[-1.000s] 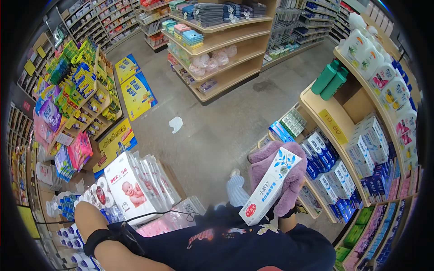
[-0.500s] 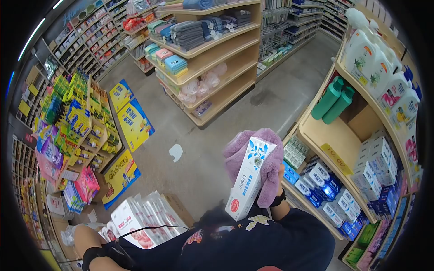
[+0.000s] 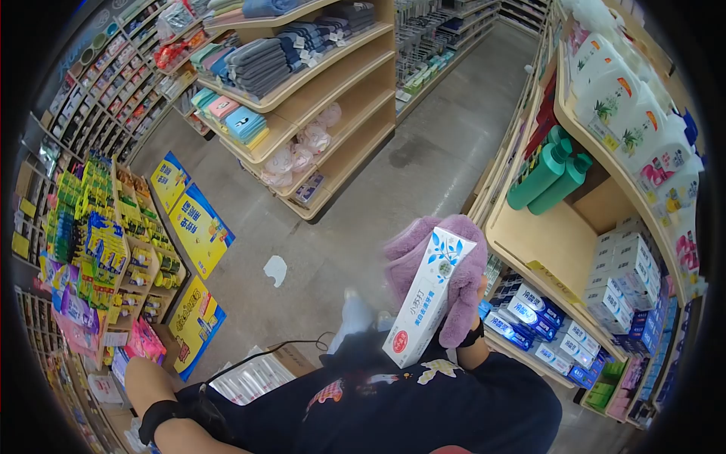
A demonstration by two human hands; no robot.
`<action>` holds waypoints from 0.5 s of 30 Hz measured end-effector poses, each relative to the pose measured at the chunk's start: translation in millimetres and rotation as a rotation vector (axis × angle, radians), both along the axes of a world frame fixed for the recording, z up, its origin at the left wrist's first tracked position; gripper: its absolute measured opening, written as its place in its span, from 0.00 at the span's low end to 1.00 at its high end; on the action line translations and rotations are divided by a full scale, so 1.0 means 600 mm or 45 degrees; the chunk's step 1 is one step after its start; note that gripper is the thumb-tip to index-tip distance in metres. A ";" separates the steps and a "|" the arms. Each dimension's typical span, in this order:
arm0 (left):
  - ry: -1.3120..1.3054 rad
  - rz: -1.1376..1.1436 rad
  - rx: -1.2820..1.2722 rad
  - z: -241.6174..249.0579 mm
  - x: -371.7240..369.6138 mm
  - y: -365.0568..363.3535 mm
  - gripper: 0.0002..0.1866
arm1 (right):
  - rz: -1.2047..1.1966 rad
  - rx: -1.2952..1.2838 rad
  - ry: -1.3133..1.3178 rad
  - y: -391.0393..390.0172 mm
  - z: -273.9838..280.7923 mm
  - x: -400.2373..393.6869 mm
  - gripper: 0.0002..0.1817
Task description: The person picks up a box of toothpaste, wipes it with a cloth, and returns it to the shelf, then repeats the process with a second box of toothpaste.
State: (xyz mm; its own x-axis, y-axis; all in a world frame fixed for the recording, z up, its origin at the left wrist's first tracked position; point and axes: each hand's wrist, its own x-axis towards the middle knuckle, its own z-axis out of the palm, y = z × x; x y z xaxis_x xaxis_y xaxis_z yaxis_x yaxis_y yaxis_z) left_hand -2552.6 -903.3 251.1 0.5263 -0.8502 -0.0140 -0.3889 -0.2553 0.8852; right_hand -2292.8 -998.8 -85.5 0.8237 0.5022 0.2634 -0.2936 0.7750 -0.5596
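Observation:
My right hand (image 3: pixel 482 289) is mostly hidden behind a fluffy purple towel (image 3: pixel 463 303), with a black band at its wrist. It holds the bunched towel together with a white toothpaste box (image 3: pixel 427 299) printed with blue leaves and a red logo. The box lies tilted across the front of the towel, its lower end near my dark shirt. At the lower left, my bare left arm (image 3: pixel 147 382) shows with a black band around it. The fingers on that side cannot be made out.
Shelves on the right carry green bottles (image 3: pixel 560 181), white jugs (image 3: pixel 616 113) and stacked toothpaste boxes (image 3: pixel 529 310). Folded towels (image 3: pixel 261 64) fill a wooden shelf unit ahead. A bright product display (image 3: pixel 113 242) stands left beside yellow floor posters (image 3: pixel 198 227). A dark cord (image 3: pixel 265 352) crosses low down.
The view has shifted, so the shelves ahead sit further left. The white packs at the lower left are now largely covered by my body. The towel and box stay in my right hand.

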 end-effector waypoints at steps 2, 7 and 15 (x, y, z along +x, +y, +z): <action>0.030 -0.082 0.193 -0.054 0.038 0.031 0.13 | -0.052 0.022 0.055 0.022 -0.039 0.024 0.32; 0.174 -0.408 0.207 -0.013 0.131 0.098 0.11 | -0.253 0.031 0.161 0.053 -0.036 0.042 0.30; 0.276 -0.710 0.345 0.037 0.274 0.209 0.13 | -0.534 0.087 0.175 0.131 0.008 0.152 0.27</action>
State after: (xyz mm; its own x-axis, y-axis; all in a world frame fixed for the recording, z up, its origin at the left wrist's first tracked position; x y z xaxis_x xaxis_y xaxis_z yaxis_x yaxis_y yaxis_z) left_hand -2388.1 -778.0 273.4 -0.0314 -0.9461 -0.3224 -0.3476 -0.2921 0.8910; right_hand -2201.6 -919.9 -80.9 0.9821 0.1025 0.1582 -0.0142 0.8770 -0.4804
